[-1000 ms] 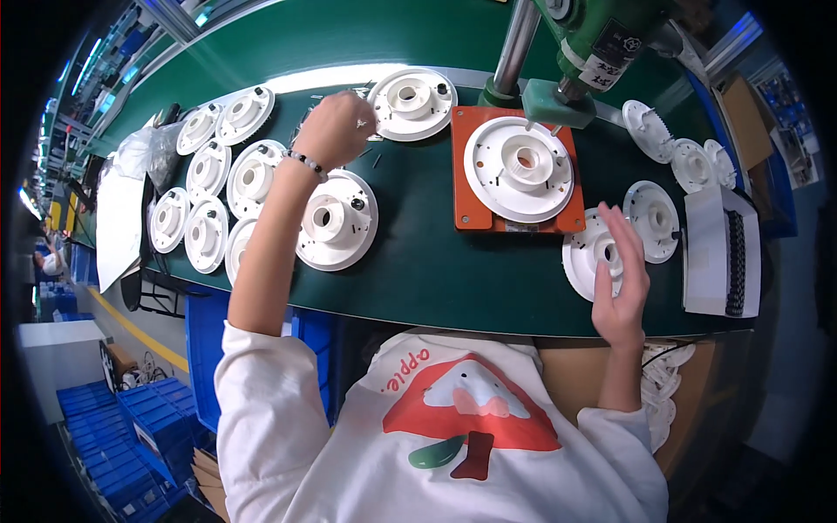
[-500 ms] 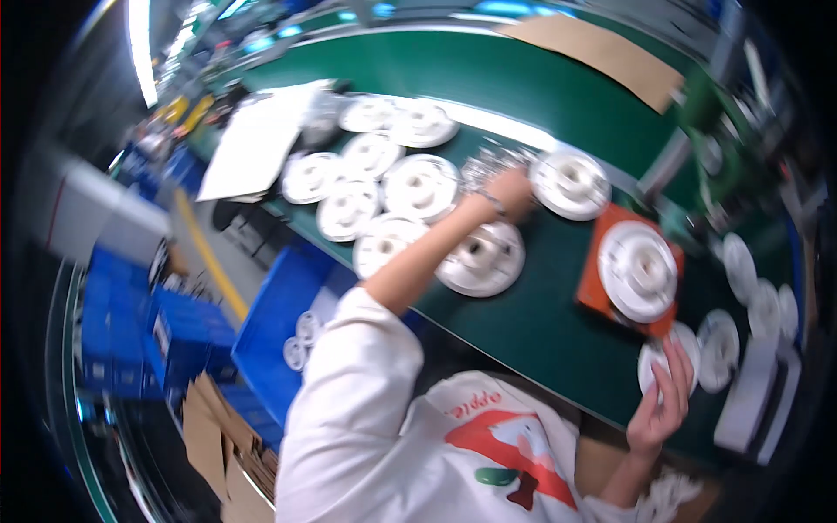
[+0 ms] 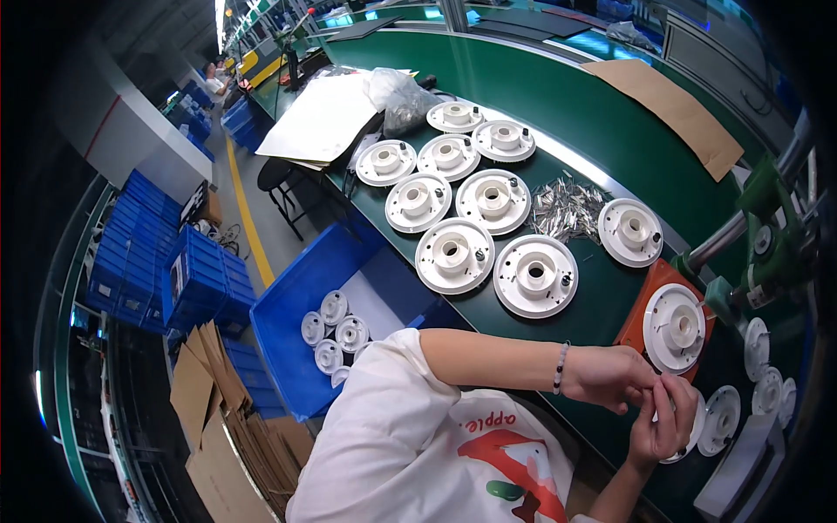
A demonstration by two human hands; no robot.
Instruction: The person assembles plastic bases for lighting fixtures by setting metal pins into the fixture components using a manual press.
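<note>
My left hand (image 3: pixel 606 376), with a beaded bracelet at the wrist, reaches across to the right and meets my right hand (image 3: pixel 670 420). The fingertips of both hands are closed together; whatever small thing sits between them is too small to make out. Under my right hand a white plastic disc (image 3: pixel 695 429) shows in part. Just beyond the hands another white disc with a raised hub (image 3: pixel 675 328) rests on an orange block (image 3: pixel 641 305). A pile of thin metal pins (image 3: pixel 567 209) lies on the green table, among several white discs (image 3: pixel 535 275).
A green machine (image 3: pixel 763 235) stands at the right, beside a white box-like piece (image 3: pixel 741 466). Left of the table edge is a blue bin (image 3: pixel 288 305) with small white round parts. Cardboard (image 3: pixel 667 109) and a plastic bag (image 3: pixel 401 98) lie further back.
My left hand has moved from the pile of metal pins to the right and nearer, and now meets my right hand. The whole view has shifted.
</note>
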